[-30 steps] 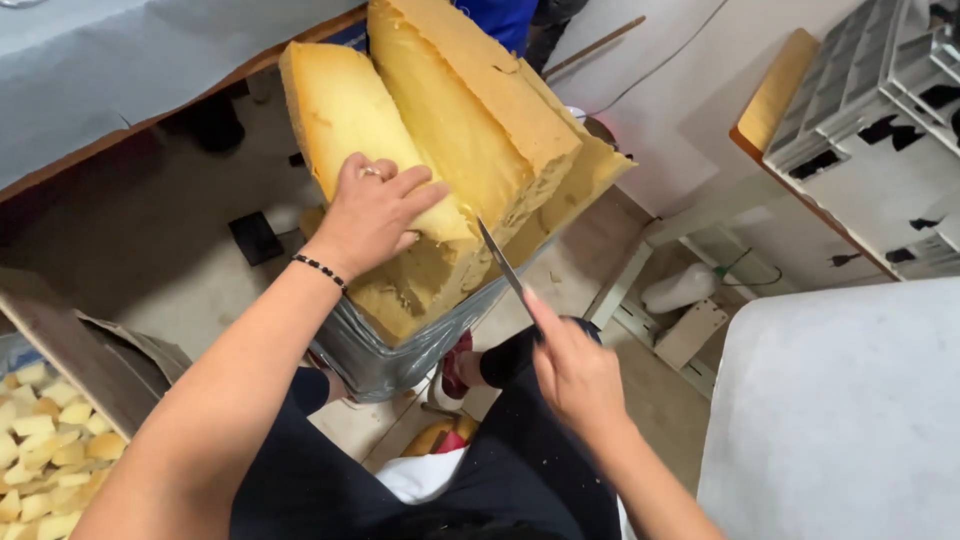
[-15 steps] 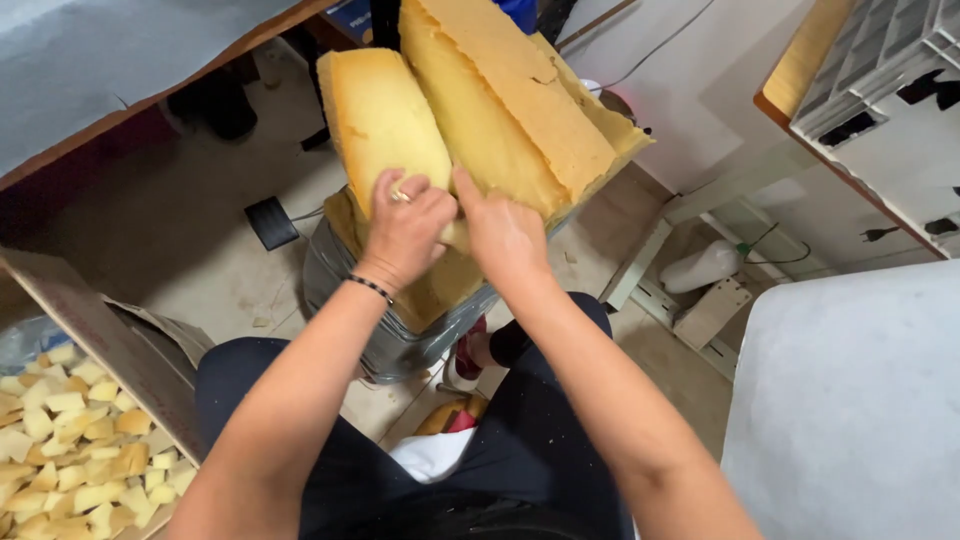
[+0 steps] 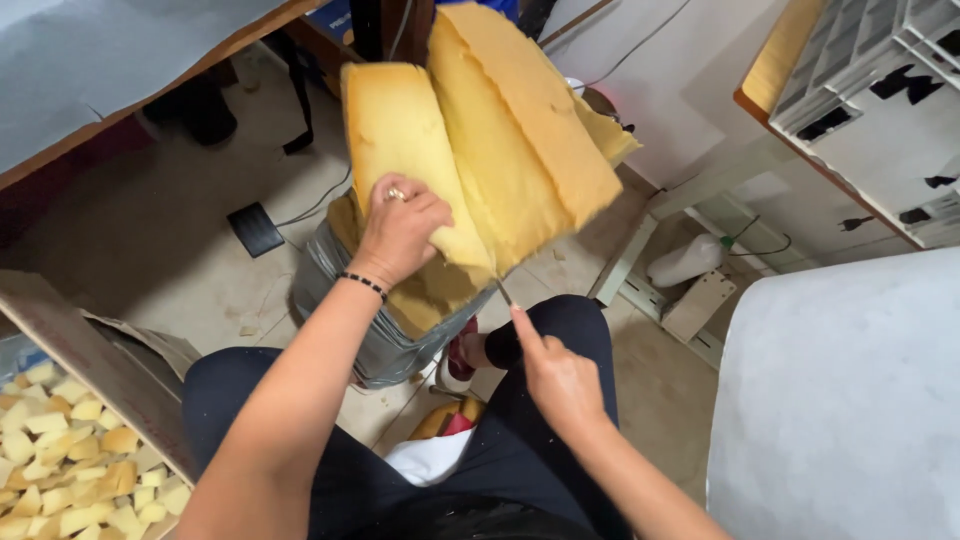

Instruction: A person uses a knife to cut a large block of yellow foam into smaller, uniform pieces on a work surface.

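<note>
A big yellow foam block [image 3: 500,140] stands on a grey wrapped stool [image 3: 370,330] in front of my knees. It is split lengthwise into slabs that lean apart. My left hand [image 3: 400,232] presses on the left slab, fingers curled over its near edge. My right hand [image 3: 555,375] grips a knife [image 3: 505,293], index finger stretched along it. The thin blade points up into the cut at the foam's lower edge; its tip is hidden in the foam.
A cardboard box [image 3: 70,450] with several small foam cubes sits at the lower left. A white-covered table [image 3: 850,400] fills the right. A black foot pedal [image 3: 255,228] and cables lie on the floor. A table edge [image 3: 120,110] runs along the upper left.
My right hand has drawn back down from the top of the foam to near my knee, and the blade shows again. The slabs have spread apart. My left hand stayed on the left slab.
</note>
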